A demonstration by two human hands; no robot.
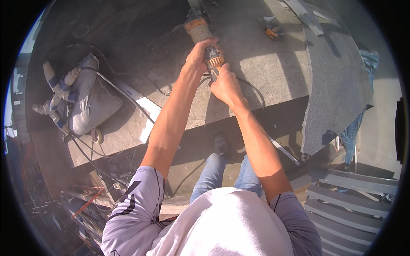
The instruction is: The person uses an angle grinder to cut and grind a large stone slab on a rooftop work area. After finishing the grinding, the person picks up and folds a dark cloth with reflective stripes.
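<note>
Both my arms reach forward, holding an orange and grey angle grinder (199, 30) over a dusty concrete ledge (222, 115). My left hand (199, 53) is closed around the grinder's body, behind its head. Farther back, my right hand (226, 85) wraps around the rear handle. The head points away from me toward a dark surface at the top, and haze blurs the spot where it meets that surface. A black cable (256, 90) trails from the grinder's rear across the ledge.
A grey stone slab (333, 85) lies to the right. An orange and black tool (273, 31) rests beyond my right hand. At left are a pale sack (92, 106), wrapped pipes (53, 79), a tape roll (97, 135) and a white strip (149, 109). Grey slats (346, 205) lie lower right.
</note>
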